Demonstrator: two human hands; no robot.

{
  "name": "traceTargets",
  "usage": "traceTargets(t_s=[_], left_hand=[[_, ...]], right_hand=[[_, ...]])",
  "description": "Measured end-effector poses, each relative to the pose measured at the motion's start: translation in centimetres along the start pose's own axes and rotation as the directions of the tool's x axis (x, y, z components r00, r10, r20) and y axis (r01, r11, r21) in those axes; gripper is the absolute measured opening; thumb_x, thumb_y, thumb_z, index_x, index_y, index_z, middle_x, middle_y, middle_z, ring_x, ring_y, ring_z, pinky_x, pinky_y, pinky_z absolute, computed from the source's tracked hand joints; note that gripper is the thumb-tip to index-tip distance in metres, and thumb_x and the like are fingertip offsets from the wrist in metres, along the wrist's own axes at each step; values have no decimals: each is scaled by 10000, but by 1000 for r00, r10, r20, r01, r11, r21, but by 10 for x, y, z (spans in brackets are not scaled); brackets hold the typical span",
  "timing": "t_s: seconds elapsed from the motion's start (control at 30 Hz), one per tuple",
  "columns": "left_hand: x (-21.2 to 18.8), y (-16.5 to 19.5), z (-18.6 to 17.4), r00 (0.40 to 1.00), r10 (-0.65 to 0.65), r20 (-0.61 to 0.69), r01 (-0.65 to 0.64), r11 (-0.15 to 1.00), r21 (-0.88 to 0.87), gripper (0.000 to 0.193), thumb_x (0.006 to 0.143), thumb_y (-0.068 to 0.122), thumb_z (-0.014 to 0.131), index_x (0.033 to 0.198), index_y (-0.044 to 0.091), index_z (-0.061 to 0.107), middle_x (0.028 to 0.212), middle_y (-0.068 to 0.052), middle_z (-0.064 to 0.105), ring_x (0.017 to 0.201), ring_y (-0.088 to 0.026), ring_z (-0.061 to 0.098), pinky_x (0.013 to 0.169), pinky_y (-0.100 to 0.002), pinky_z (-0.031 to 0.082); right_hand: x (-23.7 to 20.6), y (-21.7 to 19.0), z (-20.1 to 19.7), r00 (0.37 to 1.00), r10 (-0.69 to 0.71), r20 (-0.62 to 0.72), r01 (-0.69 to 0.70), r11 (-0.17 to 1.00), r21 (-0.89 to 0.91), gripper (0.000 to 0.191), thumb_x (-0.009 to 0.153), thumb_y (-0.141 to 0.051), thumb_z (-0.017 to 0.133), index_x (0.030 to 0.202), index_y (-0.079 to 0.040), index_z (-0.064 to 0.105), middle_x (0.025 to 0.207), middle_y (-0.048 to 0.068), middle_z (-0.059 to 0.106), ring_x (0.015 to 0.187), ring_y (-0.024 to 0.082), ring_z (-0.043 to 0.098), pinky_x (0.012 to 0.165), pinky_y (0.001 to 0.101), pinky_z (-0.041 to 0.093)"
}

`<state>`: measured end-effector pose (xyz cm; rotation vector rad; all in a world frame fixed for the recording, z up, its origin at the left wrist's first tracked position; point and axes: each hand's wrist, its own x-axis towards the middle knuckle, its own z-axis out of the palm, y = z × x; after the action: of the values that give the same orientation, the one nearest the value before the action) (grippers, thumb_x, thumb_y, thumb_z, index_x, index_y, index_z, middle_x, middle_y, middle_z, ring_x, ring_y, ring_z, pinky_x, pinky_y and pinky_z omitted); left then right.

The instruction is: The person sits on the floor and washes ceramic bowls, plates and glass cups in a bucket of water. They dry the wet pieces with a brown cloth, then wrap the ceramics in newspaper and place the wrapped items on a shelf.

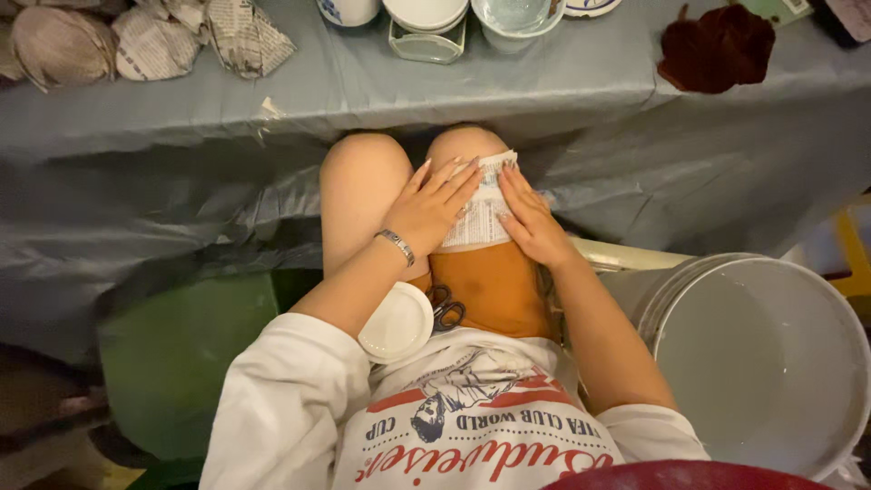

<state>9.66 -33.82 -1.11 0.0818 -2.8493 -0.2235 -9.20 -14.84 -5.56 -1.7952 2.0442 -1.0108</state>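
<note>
Both hands press flat on a newspaper sheet [479,210] at frame centre: left hand [428,210] with fingers spread over its left edge, right hand [531,222] open on its right, neither gripping. The sheet lies on the seated person's knee. A white lid [396,324] and scissors [446,310] rest in the lap; a white bucket [771,363] sits lower right, paper-wrapped bundles [150,41] upper left.

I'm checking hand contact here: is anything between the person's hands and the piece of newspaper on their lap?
Nothing visible. The left hand and right hand lie flat directly on the newspaper piece, one at each side.
</note>
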Motion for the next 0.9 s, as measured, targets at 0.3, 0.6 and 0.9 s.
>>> traceTargets(t_s=[0.3,0.6,0.9], left_hand=[[4,0,-43,1000,-16,25,16,1000,4,659,953,378,607,1552,238,373,1681,-55,270,1542,-198,238,1209,-642,155],[17,-24,-82,943,3,-333,-171,861,-479,355,892,134,692,1245,160,705,1190,-36,749,1157,-221,712,1172,-460,506],[67,-47,-85,825,-564,-35,226,386,-894,235,940,179,696,1138,51,693,673,-176,647,587,-332,607,531,-382,490]], right_hand=[[12,-31,-24,995,95,-39,-95,995,-18,1090,635,-285,844,1554,-34,314,1507,212,467,1416,339,413,1183,437,284],[39,-78,-101,996,78,33,-85,938,337,393,1005,-88,583,1393,-72,646,1487,157,634,1450,267,560,1202,385,407],[95,-90,-173,775,631,-35,-629,775,55,312,848,-119,801,1146,-30,805,941,85,816,827,139,690,751,298,547]])
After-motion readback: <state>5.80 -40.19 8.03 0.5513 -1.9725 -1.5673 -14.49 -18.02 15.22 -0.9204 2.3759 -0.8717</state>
